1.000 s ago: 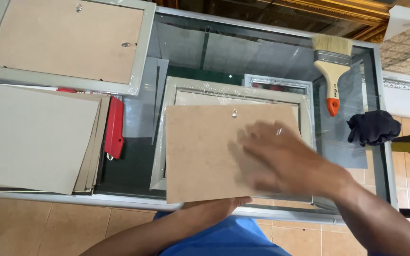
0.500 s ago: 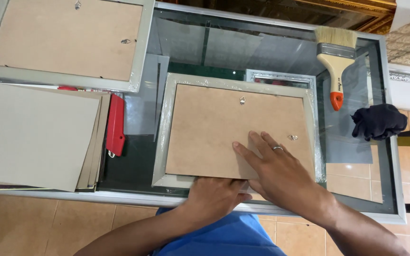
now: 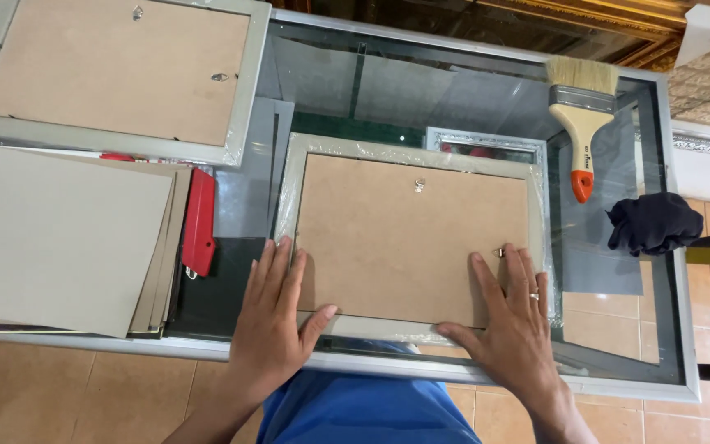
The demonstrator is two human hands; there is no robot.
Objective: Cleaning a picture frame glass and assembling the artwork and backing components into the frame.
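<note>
**Pressing the backing board home in the silver frame**

Pressing flat with both palms, the person had the brown backing board (image 3: 411, 238) fully seated inside the plastic-wrapped silver frame (image 3: 289, 185), which lay face down at the middle of the glass worktop (image 3: 659, 329). A second before, the board had been lifted and tilted over the frame under the right hand alone; half a second before, it had dropped into the recess with both hands bunched at its near edge. By this moment the hands had parted to opposite sides, which I judge meant the board was in and was being pushed level.

From the head camera, the left hand (image 3: 269, 329) rested at 7 o'clock of the frame, fingers (image 3: 277, 267) spread open and flat across the frame's left rail and the board's edge, gripping nothing. The right hand (image 3: 513, 329), a ring on one finger, lay at 5 o'clock, fingers likewise splayed flat on the board's right near corner, holding nothing, its fingertips just beside a small metal clip (image 3: 500, 252).

At 10 o'clock lay a second frame (image 3: 117, 74), back up. At 9 o'clock sat a stack of grey card sheets (image 3: 59, 238), a red cutter (image 3: 200, 222) beside it. At 2 o'clock lay a paintbrush (image 3: 582, 115), and at 3 o'clock a dark cloth (image 3: 653, 224).
</note>
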